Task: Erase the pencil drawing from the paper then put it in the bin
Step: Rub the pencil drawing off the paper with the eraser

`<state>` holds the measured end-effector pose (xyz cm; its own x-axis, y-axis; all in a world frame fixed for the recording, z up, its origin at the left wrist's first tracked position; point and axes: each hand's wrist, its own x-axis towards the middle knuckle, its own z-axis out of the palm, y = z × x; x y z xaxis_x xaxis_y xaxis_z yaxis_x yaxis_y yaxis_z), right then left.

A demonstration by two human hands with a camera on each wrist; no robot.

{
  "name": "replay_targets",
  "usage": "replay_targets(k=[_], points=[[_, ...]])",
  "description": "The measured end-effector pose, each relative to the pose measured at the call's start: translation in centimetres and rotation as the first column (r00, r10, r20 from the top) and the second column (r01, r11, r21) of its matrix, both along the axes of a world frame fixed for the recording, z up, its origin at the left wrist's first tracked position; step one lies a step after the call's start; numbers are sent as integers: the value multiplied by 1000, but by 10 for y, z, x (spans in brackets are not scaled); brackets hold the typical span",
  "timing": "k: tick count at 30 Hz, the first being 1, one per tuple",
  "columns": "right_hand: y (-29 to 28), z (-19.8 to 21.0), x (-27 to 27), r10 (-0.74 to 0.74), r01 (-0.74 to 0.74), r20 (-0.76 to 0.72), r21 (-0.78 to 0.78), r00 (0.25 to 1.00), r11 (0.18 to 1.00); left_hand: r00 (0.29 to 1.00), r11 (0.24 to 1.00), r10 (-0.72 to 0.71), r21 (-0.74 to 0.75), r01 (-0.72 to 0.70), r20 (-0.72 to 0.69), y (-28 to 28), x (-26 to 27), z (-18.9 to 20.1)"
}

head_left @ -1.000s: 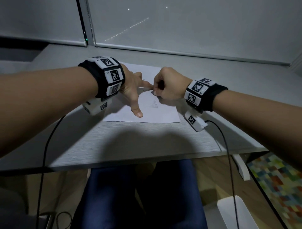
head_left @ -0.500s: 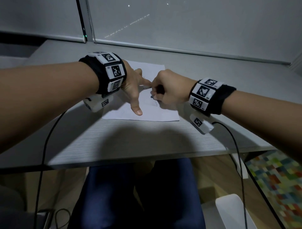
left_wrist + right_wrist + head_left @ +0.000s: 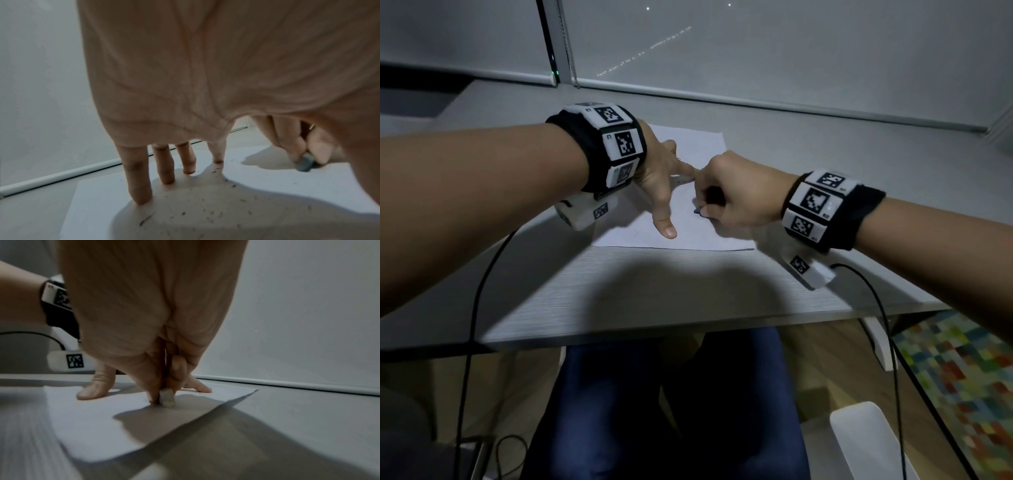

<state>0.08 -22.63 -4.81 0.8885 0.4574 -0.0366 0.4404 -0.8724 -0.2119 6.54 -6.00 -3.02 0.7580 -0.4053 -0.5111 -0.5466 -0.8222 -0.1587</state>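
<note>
Between the thumb and curled fingers of the right hand [image 3: 736, 195] sits a small grey eraser [image 3: 167, 396], pinched tight with its lower end pressed onto the white paper [image 3: 688, 233]. Beneath that pinch the sheet lies flat on the grey desk [image 3: 654, 291]. Just left of the pinch, the left hand [image 3: 657, 178] is spread wide, fingertips [image 3: 140, 198] and thumb planted straight on the sheet; its forefinger almost meets the right knuckles. Dark eraser crumbs [image 3: 205, 212] are scattered over the paper under the left palm. No pencil line can be made out beside the eraser. Farther out, each wrist carries a black band with white coded tags [image 3: 619, 144], and black cables [image 3: 472, 308] hang below the desk edge.
</note>
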Motion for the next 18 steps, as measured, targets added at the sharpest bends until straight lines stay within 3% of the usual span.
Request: replay_targets(k=[7, 14, 18], points=[[-2, -1, 24, -93, 94, 59, -16, 994, 995, 1000, 1000, 13, -15, -13, 1, -1, 0, -2], [-3, 6, 1, 50, -51, -37, -26, 998, 998, 1000, 1000, 1, -19, -1, 5, 0, -2, 1], [-2, 7, 19, -58, 58, 22, -11, 998, 998, 1000, 1000, 16, -24, -16, 1, 0, -1, -2]])
